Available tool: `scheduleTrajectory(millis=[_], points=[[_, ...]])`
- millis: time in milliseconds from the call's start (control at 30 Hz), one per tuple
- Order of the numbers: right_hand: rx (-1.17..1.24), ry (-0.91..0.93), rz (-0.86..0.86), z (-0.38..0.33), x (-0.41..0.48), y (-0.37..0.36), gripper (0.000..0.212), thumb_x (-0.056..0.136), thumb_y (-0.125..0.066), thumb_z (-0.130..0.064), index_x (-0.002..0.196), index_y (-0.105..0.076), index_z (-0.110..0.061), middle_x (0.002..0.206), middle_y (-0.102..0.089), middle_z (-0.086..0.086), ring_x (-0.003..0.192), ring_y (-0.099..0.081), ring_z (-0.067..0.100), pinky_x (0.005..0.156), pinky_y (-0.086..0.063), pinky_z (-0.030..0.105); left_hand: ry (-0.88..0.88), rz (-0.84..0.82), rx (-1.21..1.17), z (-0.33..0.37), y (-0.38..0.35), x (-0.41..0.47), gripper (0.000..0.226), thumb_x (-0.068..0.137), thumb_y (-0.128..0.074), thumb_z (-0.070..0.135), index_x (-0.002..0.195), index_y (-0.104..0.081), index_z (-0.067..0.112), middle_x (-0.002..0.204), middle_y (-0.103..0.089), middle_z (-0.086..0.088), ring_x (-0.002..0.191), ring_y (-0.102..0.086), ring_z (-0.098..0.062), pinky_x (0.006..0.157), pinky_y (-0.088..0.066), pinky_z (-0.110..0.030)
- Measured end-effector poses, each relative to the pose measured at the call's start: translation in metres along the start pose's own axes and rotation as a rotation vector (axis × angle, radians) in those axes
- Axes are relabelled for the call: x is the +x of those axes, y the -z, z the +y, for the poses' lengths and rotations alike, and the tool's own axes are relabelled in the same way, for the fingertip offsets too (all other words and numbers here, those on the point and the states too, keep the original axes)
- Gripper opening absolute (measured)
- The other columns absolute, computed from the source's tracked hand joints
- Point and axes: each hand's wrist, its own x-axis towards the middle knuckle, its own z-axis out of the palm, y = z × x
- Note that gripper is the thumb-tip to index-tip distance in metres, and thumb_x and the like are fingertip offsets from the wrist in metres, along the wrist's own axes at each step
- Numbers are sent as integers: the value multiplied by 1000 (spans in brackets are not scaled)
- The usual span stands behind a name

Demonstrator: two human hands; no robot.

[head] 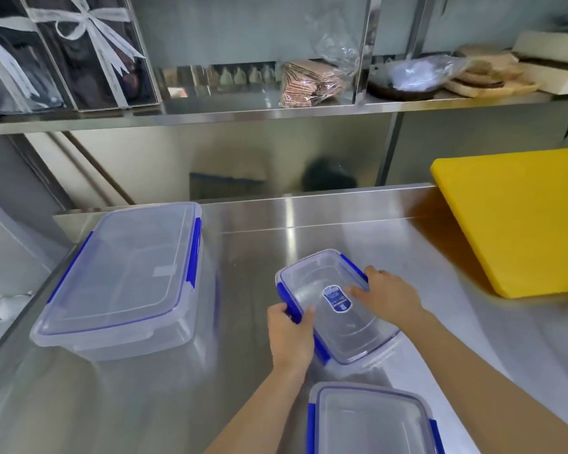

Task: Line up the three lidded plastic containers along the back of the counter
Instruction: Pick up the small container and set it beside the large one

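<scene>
Three clear plastic containers with blue lid clips are on the steel counter (259,244). The large container (125,276) stands at the back left near the wall. The small container (335,326), with a blue label on its lid, is in the middle and tilted, held between both hands. My left hand (291,335) grips its left side at a clip. My right hand (387,293) grips its right edge, thumb on the lid. The medium container (371,421) lies at the near edge, partly cut off by the frame.
A yellow cutting board (518,221) leans at the back right of the counter. A steel shelf (276,109) overhead carries ribboned boxes, bagged items and wooden boards. The counter's left edge drops off beside the large container.
</scene>
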Motion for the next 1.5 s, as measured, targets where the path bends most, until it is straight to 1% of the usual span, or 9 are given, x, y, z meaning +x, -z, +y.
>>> scheduleTrajectory(millis=[133, 267, 400, 600, 733, 933, 1033, 1267, 1500], points=[[86, -9, -22, -14, -5, -9, 56, 84, -48, -60, 108, -48, -9, 106, -63, 15, 93, -61, 33, 80, -52, 44, 49, -249, 51, 5, 7, 13, 83, 79, -60, 56, 146, -19, 28, 140, -42, 11, 133, -42, -22, 108, -40, -48], [512, 87, -202, -15, -12, -4, 58, 72, -66, -60, 117, -49, -28, 114, -61, -1, 102, -60, 19, 90, -53, 42, 40, -361, 173, 13, 27, 22, 118, 67, -63, 67, 147, 15, 28, 159, 15, 12, 148, -3, -18, 119, -20, -49], [666, 253, -686, 2, -22, 12, 116, 57, -89, -32, 138, -8, -48, 139, -36, -13, 125, -44, 11, 95, -48, 27, -76, -651, 425, 10, 52, 21, 147, 54, -84, 52, 138, 35, 30, 152, 34, 14, 145, 17, -12, 121, -10, -46], [569, 273, -749, 13, -20, 6, 124, 48, -93, -25, 118, 0, -70, 123, -44, -30, 111, -52, 1, 76, -53, 14, -253, -671, 763, -4, 57, 31, 150, 53, -84, 51, 138, 37, 28, 150, 39, 11, 130, 37, -3, 118, 11, -42], [642, 269, -640, 5, -11, -3, 107, 47, -92, -37, 107, -15, -82, 112, -51, -39, 108, -56, -4, 71, -52, 11, -384, -558, 729, -2, 64, 46, 129, 55, -79, 56, 145, 13, 40, 159, 9, 12, 139, 25, -1, 117, 9, -39], [649, 335, -503, -51, 37, -17, 76, 62, -84, -38, 99, -35, -82, 104, -57, -48, 105, -53, -19, 71, -43, -1, -351, -256, 745, 8, 87, 98, 87, 72, -73, 35, 145, -25, 31, 149, -24, 7, 138, -28, -21, 114, -32, -43], [608, 344, -441, -76, 55, -26, 72, 70, -78, -34, 119, -36, -65, 113, -60, -33, 111, -56, -5, 86, -44, 11, -452, -129, 931, 5, 94, 118, 56, 92, -56, 26, 142, -34, 17, 148, -26, -1, 133, -36, -21, 111, -35, -34], [596, 308, -378, -79, 55, -37, 62, 85, -64, -32, 138, -33, -36, 126, -57, -12, 113, -56, 13, 100, -44, 34, -529, -93, 1128, -6, 87, 116, 62, 99, -31, 37, 150, -2, 18, 161, -3, 4, 148, -1, -12, 112, 3, -22], [522, 346, -328, -86, 63, -41, 45, 95, -47, -18, 137, -29, -22, 136, -49, -4, 119, -51, 24, 97, -40, 33, -499, -121, 1060, 0, 82, 119, 84, 92, -43, 50, 149, 11, 19, 161, 10, 7, 146, 13, -9, 115, -3, -26]])
